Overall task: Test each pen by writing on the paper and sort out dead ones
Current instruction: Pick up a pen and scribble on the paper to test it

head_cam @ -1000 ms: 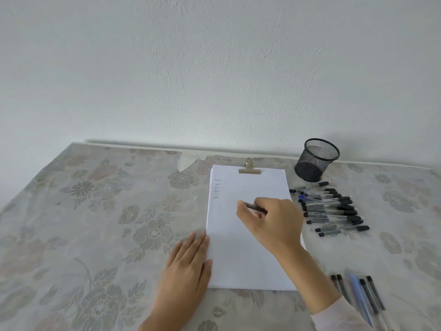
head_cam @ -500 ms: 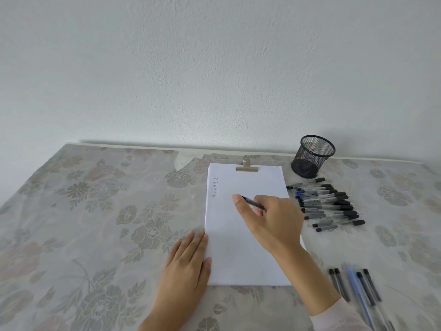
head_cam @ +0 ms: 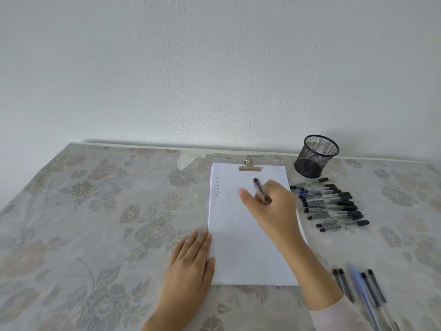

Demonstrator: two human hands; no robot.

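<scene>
From my remote seat I see the right hand [head_cam: 272,211] over the upper half of the paper [head_cam: 238,247], fingers curled round 1 pen [head_cam: 261,191]. The pen is tilted, its dark free end pointing up and away toward the clip [head_cam: 250,165]. It is blurred, and I cannot tell whether the other end touches the sheet. A pale sleeve [head_cam: 338,316] covers that forearm at the bottom edge.

The left hand [head_cam: 191,266] lies flat on the worktop [head_cam: 95,211], fingers straight and pressed together, at the paper's lower left edge, with the thumb touching that edge.

The paper sits lengthwise in the middle of the flowered worktop, held at its far end by the brass clip. A short column of small scribbles [head_cam: 217,186] runs down its top left corner; the rest of the sheet looks blank.

Just right of the paper lies a pile of pens [head_cam: 331,204], mostly clear barrels with black caps, 1 with a blue end. Behind the pile, near the wall, stands a black mesh cup [head_cam: 315,156]. Well apart from the pile, at the near right, lies a smaller group [head_cam: 358,285]: 4 dark-tipped pens and 1 light blue one, all blurred.
</scene>
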